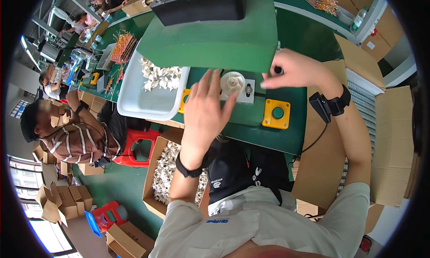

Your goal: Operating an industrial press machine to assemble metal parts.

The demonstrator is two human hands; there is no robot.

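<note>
The green counter [297, 99] carries a bulky green machine [208, 47], with a pale rectangular tray [150, 100] on its left and two square yellow boxes, one partly hidden [182, 102] beside the tray, another [270, 122] farther right.

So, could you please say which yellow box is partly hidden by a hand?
The yellow box beside the white tray, behind the left hand; the rightmost one shows whole.
</note>
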